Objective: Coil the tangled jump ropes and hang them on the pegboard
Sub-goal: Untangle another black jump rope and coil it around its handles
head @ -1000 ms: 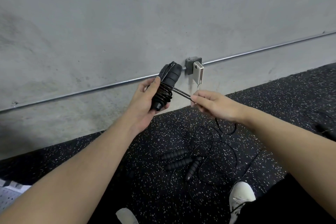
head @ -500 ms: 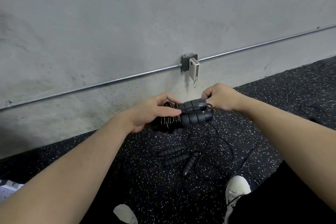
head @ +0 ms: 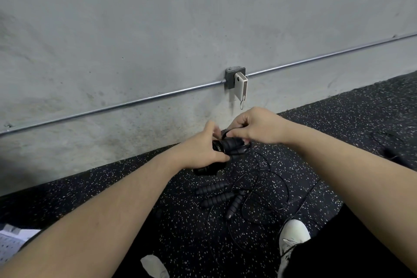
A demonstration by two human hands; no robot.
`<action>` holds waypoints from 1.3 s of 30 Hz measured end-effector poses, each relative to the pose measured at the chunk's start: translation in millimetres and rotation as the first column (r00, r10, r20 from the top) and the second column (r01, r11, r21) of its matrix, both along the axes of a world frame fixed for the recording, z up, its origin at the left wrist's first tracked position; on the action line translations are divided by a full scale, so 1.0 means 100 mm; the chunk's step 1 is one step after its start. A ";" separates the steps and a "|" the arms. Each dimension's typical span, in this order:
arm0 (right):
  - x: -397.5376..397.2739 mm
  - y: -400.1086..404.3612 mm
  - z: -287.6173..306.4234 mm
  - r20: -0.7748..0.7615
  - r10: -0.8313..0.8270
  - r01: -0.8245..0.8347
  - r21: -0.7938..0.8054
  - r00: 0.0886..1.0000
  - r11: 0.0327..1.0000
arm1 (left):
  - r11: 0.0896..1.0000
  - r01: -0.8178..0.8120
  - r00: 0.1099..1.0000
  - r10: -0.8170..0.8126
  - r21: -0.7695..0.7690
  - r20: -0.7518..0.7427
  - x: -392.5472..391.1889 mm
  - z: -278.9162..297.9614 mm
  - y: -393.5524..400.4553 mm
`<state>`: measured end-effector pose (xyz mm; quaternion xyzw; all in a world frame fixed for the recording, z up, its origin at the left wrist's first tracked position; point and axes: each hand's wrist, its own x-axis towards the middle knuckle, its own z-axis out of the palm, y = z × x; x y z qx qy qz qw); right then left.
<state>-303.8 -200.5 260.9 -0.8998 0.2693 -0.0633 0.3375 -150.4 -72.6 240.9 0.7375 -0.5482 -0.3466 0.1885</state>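
A black jump rope bundle (head: 233, 146), two foam handles with cord wound around them, lies sideways between my hands at mid-frame. My left hand (head: 204, 151) grips the wrapped end from the left. My right hand (head: 255, 127) pinches the thin black cord at the bundle's top, fingers curled over it. On the speckled floor below lie three more black handles (head: 217, 197) with loose tangled cord (head: 266, 189) looping to their right. A corner of white pegboard (head: 10, 245) shows at the bottom left edge.
A concrete wall (head: 158, 29) with a metal conduit (head: 112, 106) and a junction box holding a small white device (head: 241, 86) rises just ahead. My white shoes (head: 293, 235) stand on the black rubber floor (head: 349, 131). Another dark cord lies at far right (head: 388, 142).
The bundle came down from upright near the junction box and now lies sideways. My right hand moved in from pulling the cord taut to pinching it at the bundle.
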 end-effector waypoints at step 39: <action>0.20 0.44 -0.01 0.111 -0.693 0.300 0.845 0.713 0.443 | 0.439 -0.743 0.657 0.334 -0.506 -0.676 -0.10 0.07 -0.07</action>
